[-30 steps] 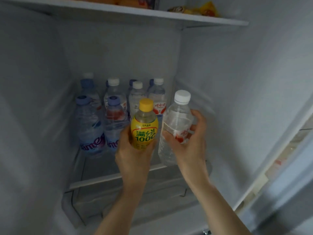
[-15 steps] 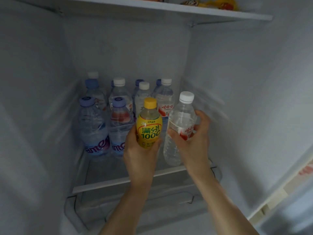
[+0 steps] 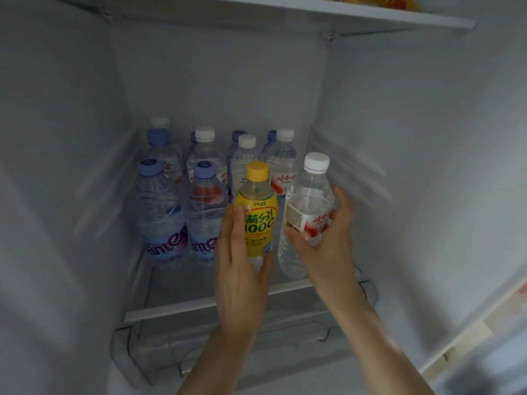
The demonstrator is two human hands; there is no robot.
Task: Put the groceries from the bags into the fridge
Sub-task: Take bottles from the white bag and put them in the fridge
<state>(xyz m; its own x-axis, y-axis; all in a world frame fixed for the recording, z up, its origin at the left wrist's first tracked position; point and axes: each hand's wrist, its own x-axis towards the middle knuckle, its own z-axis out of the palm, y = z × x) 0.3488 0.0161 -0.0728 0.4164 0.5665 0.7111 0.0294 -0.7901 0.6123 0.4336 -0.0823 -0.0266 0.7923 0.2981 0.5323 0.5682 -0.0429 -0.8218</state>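
Inside the open fridge, my left hand [image 3: 239, 269] holds a small yellow-capped, yellow-labelled drink bottle [image 3: 258, 215] upright over the glass shelf [image 3: 182, 292]. To its right, my right hand [image 3: 330, 238] grips a clear water bottle [image 3: 308, 212] with a white cap and red-and-white label. Whether either bottle's base touches the shelf is hidden by my hands. Both stand at the front of the rows of bottles.
Several water bottles fill the shelf's back and left: two purple-capped ones [image 3: 161, 220] in front, white- and blue-capped ones [image 3: 204, 155] behind. A clear drawer [image 3: 159, 354] sits below. A white shelf [image 3: 313, 12] with yellow packets spans the top. The fridge wall [image 3: 413, 166] is close on the right.
Both hands have pushed their bottles a little deeper into the fridge and lower toward the shelf, beside the standing rows. The camera has moved closer.
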